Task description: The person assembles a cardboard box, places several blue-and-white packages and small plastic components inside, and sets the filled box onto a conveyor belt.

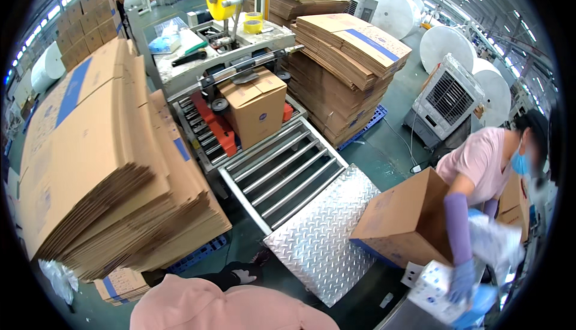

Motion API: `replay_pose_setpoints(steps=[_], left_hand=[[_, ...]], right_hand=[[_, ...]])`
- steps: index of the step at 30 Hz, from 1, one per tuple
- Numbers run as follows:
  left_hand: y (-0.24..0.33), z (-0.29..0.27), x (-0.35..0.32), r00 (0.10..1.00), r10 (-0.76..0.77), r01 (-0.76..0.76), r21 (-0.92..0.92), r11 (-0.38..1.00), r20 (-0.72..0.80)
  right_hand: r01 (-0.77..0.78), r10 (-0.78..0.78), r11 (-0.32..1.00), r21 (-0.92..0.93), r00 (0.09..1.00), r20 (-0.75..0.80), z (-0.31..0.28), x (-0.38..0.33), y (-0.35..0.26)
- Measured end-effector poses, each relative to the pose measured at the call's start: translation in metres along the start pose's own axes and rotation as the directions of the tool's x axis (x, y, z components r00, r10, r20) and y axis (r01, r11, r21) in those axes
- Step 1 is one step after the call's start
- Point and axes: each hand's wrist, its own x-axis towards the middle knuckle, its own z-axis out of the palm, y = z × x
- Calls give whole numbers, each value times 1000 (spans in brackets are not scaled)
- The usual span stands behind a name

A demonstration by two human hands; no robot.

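Neither of my hands shows; my pink top (222, 306) fills the lower edge, and a dark shape with a grey patch (243, 276) beside it is too unclear to name. To my left rises a tall stack of flattened cardboard cartons (84, 168), with a smaller flat carton bundle (123, 285) low beside it. Ahead, a closed carton (259, 111) sits in the taping machine (225, 54) on its rollers. At the right, a co-worker in purple sleeves and gloves (461, 279) touches a white printed pack (441, 291) beside an open carton (399, 210) tilted on its side.
A roller frame (285, 177) leads from the machine to a diamond-plate metal sheet (324, 234). Behind stand more flattened cartons (348, 48) on a blue pallet (366, 129). An air cooler (447, 99) has its cable on the floor. Large white paper rolls (447, 48) stand beyond.
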Motion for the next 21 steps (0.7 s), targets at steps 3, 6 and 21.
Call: replay_pose_setpoints(steps=[3,6,21], left_hand=[[25,-41,-28,999,-27,38,286,958,-41],[80,-124,-68,657,202,30,294,955,-726],[135,-387,-403,167,667,693,567,445,-727]], right_hand=[[-34,35,999,14,998,-46,24,-37,32],[-60,63,997,39,995,-82,44,-72,50],[-20,18,1000,-23,996,-86,97,-130,87]])
